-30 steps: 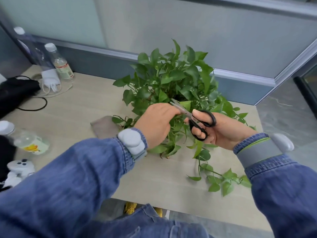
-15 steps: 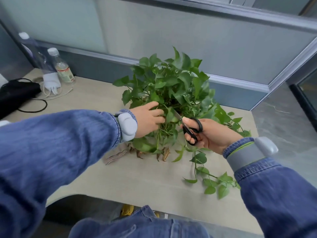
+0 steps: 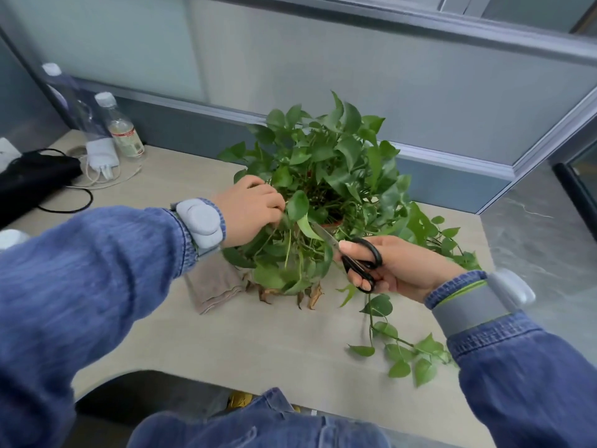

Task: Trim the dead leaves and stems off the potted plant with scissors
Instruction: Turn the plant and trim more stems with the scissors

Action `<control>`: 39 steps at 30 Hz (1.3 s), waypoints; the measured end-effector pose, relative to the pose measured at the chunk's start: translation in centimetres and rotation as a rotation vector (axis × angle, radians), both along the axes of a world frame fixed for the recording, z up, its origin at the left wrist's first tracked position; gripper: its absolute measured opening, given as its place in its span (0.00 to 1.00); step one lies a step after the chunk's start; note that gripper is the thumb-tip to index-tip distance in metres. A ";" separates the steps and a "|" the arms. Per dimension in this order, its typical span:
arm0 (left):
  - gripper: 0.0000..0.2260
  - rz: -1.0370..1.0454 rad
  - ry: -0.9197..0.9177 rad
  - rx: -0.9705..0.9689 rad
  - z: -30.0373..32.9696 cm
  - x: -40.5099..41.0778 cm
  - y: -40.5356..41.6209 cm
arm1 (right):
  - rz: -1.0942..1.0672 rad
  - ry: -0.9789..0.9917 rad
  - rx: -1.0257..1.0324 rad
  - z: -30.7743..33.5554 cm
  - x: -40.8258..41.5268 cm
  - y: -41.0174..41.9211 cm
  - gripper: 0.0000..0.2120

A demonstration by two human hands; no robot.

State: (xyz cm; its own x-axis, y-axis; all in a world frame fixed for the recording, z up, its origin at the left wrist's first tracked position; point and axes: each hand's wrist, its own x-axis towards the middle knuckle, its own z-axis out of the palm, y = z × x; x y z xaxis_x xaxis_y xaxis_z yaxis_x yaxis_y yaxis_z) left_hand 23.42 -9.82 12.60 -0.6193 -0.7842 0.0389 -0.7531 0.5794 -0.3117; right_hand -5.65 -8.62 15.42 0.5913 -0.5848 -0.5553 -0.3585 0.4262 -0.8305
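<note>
A leafy green potted plant point(image 3: 326, 176) stands on the light wooden desk point(image 3: 245, 337). Brown dead leaves point(image 3: 310, 294) hang at its near base. My left hand point(image 3: 250, 208) reaches into the left side of the foliage, its fingers curled among stems and leaves. My right hand point(image 3: 394, 268) grips black-handled scissors point(image 3: 358, 257), thumb and fingers through the loops. The blades point up and left into the lower foliage and are partly hidden by leaves. A long green vine point(image 3: 397, 347) trails over the desk to the right.
A folded beige cloth point(image 3: 214, 287) lies left of the plant's base. Two plastic bottles point(image 3: 121, 130), a white charger point(image 3: 101, 156) with cables and a black bag point(image 3: 29, 179) sit at the back left. A partition wall runs behind the desk.
My left hand has shifted left and up along the plant's side. My right hand has dropped slightly, and the scissor blades now point into the lower foliage.
</note>
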 end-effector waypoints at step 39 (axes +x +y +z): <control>0.22 -0.204 0.035 -0.034 -1.7 2.8 -3.0 | 0.186 0.246 -0.051 4.5 3.4 -0.9 0.31</control>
